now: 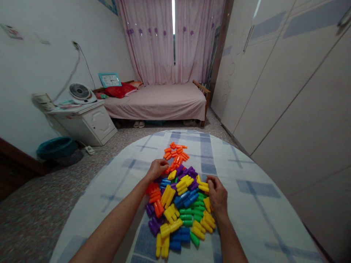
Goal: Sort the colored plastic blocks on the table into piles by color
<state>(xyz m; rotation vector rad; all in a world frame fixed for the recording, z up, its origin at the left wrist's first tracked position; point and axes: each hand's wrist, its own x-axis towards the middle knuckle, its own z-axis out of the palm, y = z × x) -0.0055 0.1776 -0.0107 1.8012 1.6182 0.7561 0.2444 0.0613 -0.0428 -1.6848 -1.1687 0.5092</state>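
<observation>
A heap of plastic toy building blocks with finger-like prongs lies on the cloth-covered table. My left hand (158,168) is at the heap's upper left, fingers curled together beside the orange blocks (177,160); whatever is in them is hidden. On the right edge, my right hand (218,193) has its fingers closed at the end of a yellow block (203,187). Between the hands are purple blocks (189,171), blue blocks (186,198) and more yellow blocks (184,184). Green blocks (196,211) lie toward the right, and a red-orange group (154,193) sits by my left wrist.
The round table (246,219) wears a white and blue checked cloth. Beyond it stand a bed (161,100) and a white cabinet (95,122) with a fan (79,91) on top. A bin (57,148) is on the floor at left; a tall wardrobe (274,91) lines the right.
</observation>
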